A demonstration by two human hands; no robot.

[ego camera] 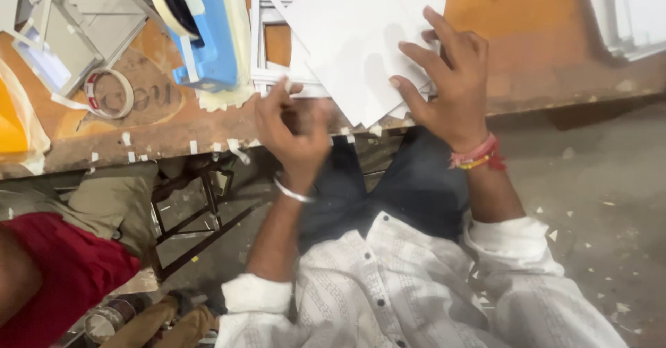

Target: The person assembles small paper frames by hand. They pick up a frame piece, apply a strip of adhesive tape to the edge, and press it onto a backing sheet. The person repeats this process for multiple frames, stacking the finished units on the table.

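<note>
Your right hand [444,84]: fingers spread flat, pressing the loose stack of white card sheets [354,43] overhanging the worn orange table edge [541,98]. Your left hand [295,126]: curled, blurred; contents cannot be told. Risk: the overhanging sheets may slide off if pressure eases.

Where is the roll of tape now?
The roll of tape lies at the left on the wooden table, beside the blue tape dispenser.
</note>
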